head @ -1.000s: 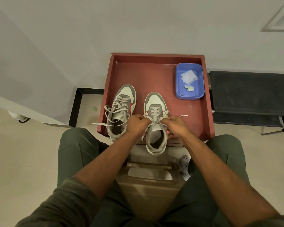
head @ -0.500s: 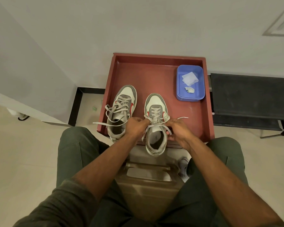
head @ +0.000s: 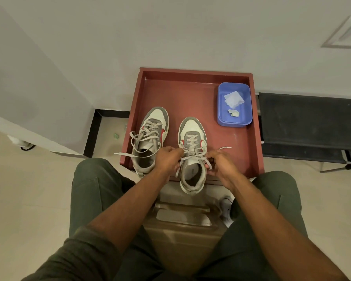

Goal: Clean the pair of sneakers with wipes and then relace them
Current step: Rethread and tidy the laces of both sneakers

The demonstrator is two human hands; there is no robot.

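Note:
Two grey-and-white sneakers with red accents stand on a red tray [head: 190, 94]. The left sneaker [head: 150, 136] has loose laces spilling over the tray's left edge. The right sneaker [head: 193, 153] is laced up its tongue, its heel hanging over the tray's near edge. My left hand [head: 168, 159] pinches the lace [head: 193, 157] at the shoe's left upper eyelets. My right hand [head: 219, 163] pinches the lace at the right side of the collar. One lace end [head: 225, 148] lies on the tray to the right.
A blue plastic tub [head: 234, 120] at the tray's back right holds a flat wipe [head: 233, 99] and a crumpled one [head: 233, 112]. A black bench [head: 310, 120] stands to the right. White walls enclose the back and left. My knees flank the tray's near edge.
Both hands stay on the right sneaker's upper laces. My right hand has shifted slightly down and outward along the collar. The shoes have not moved.

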